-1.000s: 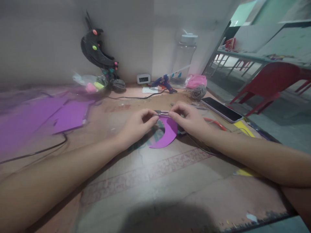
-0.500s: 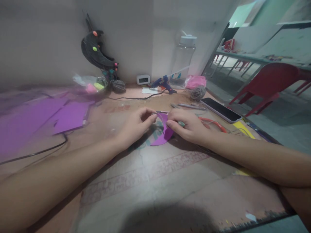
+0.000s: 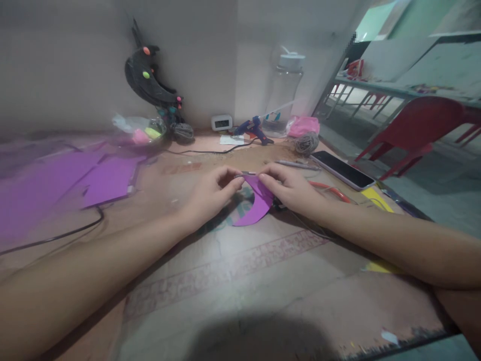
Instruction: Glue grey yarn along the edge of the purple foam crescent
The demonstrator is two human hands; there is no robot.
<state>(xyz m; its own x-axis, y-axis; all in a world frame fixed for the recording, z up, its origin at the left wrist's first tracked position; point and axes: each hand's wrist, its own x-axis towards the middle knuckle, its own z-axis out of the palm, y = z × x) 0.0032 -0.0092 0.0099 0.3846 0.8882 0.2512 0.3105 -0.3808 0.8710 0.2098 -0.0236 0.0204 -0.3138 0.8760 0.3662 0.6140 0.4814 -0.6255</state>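
A purple crescent cutout hangs between my hands just over the table, its lower tip pointing left. My left hand is closed in a pinch at the crescent's upper tip, with a bit of grey yarn showing at the fingertips. Thumb and fingers of my right hand pinch the crescent's upper right edge. Part of the cutout is hidden behind those fingers. Whether the yarn runs on into the right hand I cannot tell.
Purple sheets lie left. Behind stand a black crescent ornament, a small clock, a blue glue gun and a clear bottle. A grey yarn ball, phone and orange-handled tool are right.
My right hand dipped and folded the crescent half a second ago, then came back up to its upper edge. The cutout is flatter again. My left hand has hardly moved.
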